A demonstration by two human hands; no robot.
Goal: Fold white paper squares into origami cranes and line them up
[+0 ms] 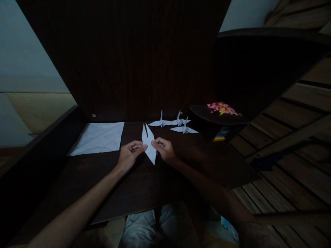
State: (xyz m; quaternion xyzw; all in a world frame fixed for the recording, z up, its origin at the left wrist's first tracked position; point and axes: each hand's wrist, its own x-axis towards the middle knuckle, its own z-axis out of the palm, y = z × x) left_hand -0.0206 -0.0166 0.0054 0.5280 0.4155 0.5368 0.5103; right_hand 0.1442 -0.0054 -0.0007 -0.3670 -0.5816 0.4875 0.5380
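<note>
A white folded paper (149, 146), a long diamond split into two points at its far end, is held up between my hands above the dark desk. My left hand (130, 153) pinches its left edge with the thumb on top. On the opposite edge, my right hand (165, 148) grips it the same way, thumb over the paper. Beyond them stand finished paper cranes: one crane (161, 123) at the back left, another crane (179, 122) beside it, and a third crane (185, 130) nearer me. Fingers under the paper are partly hidden.
A creased white sheet (99, 138) lies flat at the left of the desk (108, 186). Small pink and yellow pieces (222, 108) are heaped on a corner shelf (207, 115) at right. A dark panel (134, 62) rises behind, and a low side wall (43, 144) borders the left.
</note>
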